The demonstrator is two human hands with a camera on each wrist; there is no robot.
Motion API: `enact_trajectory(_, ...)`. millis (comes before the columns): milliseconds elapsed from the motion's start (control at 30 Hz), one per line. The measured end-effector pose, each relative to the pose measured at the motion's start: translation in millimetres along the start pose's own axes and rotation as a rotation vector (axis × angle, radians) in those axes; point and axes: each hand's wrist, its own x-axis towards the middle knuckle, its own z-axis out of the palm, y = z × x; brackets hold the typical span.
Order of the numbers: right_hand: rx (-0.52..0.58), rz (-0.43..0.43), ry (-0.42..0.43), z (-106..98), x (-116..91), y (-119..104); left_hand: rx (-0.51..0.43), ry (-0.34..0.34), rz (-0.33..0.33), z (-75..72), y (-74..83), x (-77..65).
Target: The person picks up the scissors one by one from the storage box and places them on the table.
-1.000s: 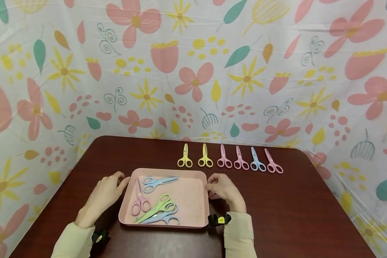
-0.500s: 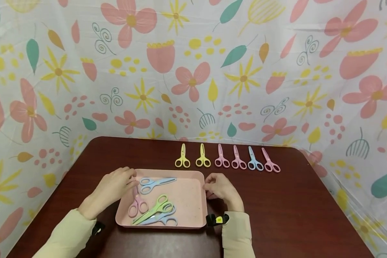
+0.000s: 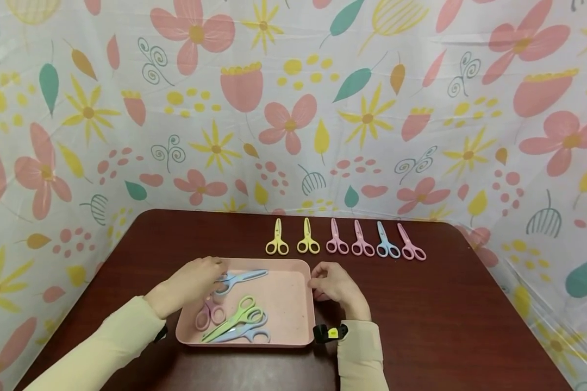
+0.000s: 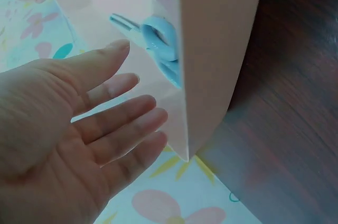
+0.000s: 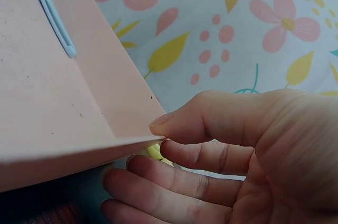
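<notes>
My left hand (image 3: 195, 279) reaches over the back left part of the pink tray (image 3: 289, 309), its fingers loosely spread and holding nothing. Under its fingertips in the head view lie blue scissors (image 3: 244, 277), whose handle loops are partly covered. Pink scissors (image 3: 210, 316) sit just below that hand, with their blades hidden. Green scissors (image 3: 232, 320) lie across a second blue pair (image 3: 249, 330) at the tray's front left. The right hand (image 3: 336, 285) pinches the tray's right rim between thumb and index finger, as the right wrist view shows at the thumb (image 5: 185, 121).
Behind the tray, a row of scissors stands blades-back on the dark wooden table (image 3: 420, 315): two yellow, beginning with the left yellow pair (image 3: 277, 239), then pink ones (image 3: 335, 239), a blue pair (image 3: 385, 241) and a last pink pair (image 3: 410, 244). A flowered cloth (image 3: 293, 136) hangs behind.
My left hand has moved right, from beside the tray's left rim to above the blue scissors inside it. The right hand stays at the right rim; the view shifted slightly.
</notes>
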Motion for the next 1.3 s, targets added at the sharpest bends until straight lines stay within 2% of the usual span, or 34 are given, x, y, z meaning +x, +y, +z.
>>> enact_trajectory(367,0.012,0.013,-0.009,0.1,0.6,2.8,0.102,-0.074,0.019,13.7,-2.3,9.3)
enact_trajectory(667,0.005,0.009,-0.023,0.1,0.1,3.0,0.073,-0.147,-0.031,14.7,-3.7,15.4)
enact_trajectory(933,0.012,0.011,-0.028,0.9,0.1,3.7,0.065,-0.163,-0.044,15.5,-5.6,15.2)
enact_trajectory(1133,-0.004,0.024,-0.02,-0.4,0.3,3.4,0.071,-0.222,-0.088,11.4,-3.1,17.4)
enact_trajectory(1300,-0.014,0.029,-0.02,-1.0,0.7,3.6,0.08,-0.207,-0.064,7.9,-2.1,19.9)
